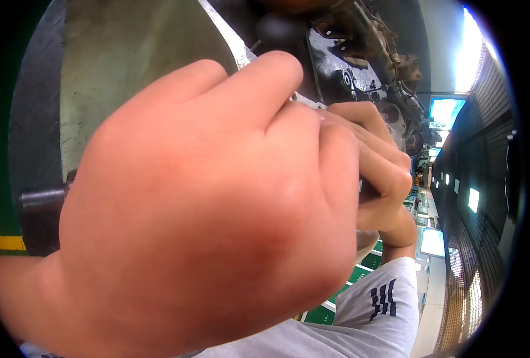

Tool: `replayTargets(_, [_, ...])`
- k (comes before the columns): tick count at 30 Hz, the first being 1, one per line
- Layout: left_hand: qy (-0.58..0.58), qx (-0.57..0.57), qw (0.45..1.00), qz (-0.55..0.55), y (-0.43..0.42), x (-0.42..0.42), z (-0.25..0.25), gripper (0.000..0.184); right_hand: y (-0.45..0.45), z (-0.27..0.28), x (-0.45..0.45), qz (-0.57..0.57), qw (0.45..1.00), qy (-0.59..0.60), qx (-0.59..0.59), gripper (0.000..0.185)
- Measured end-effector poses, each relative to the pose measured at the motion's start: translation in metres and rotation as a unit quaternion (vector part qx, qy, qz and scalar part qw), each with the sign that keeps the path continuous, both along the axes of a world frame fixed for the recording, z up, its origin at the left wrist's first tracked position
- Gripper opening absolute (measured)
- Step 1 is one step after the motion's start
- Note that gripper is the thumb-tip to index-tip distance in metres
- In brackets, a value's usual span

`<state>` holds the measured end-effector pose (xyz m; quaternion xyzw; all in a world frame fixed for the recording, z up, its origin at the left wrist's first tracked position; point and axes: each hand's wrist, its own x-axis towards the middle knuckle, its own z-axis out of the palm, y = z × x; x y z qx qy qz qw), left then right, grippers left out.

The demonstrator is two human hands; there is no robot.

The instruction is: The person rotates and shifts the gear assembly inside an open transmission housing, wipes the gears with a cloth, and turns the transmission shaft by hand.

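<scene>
My left hand fills much of the view, very near the camera, its back turned toward me and its fingers curled in. Just beyond it, on the right, is my right hand, with bent fingers tucked close against the left. Both hands are closed. Whatever lies between or inside them is hidden behind the left hand; only a small dark gap shows under the right fingers. A light grey sleeve with dark stripes covers the upper right arm.
The view is turned sideways. Metal machine parts stand beyond the hands, beside a grey-green flat surface. A metal cylinder sticks out at left. Green floor with a yellow line shows at the left edge; a ceiling lamp glows at right.
</scene>
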<state>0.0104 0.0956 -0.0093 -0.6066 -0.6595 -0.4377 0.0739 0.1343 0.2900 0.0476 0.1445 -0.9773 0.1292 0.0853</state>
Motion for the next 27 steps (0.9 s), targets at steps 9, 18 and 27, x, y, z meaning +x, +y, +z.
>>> replayTargets(9, [-0.004, -0.001, 1.000, -0.001, -0.002, -0.001, 0.002, 0.061, 0.001, 0.005, 0.004, -0.010, 1.000, -0.016, 0.007, 0.054])
replayTargets(18, [-0.006, -0.002, 1.000, -0.010, -0.004, 0.000, 0.009, 0.064, 0.002, 0.001, 0.002, -0.004, 1.000, -0.007, -0.005, 0.057])
replayTargets(27, [0.043, -0.065, 0.996, -0.047, -0.010, -0.007, 0.031, 0.069, 0.006, 0.016, 0.004, 0.023, 0.999, -0.027, 0.006, 0.082])
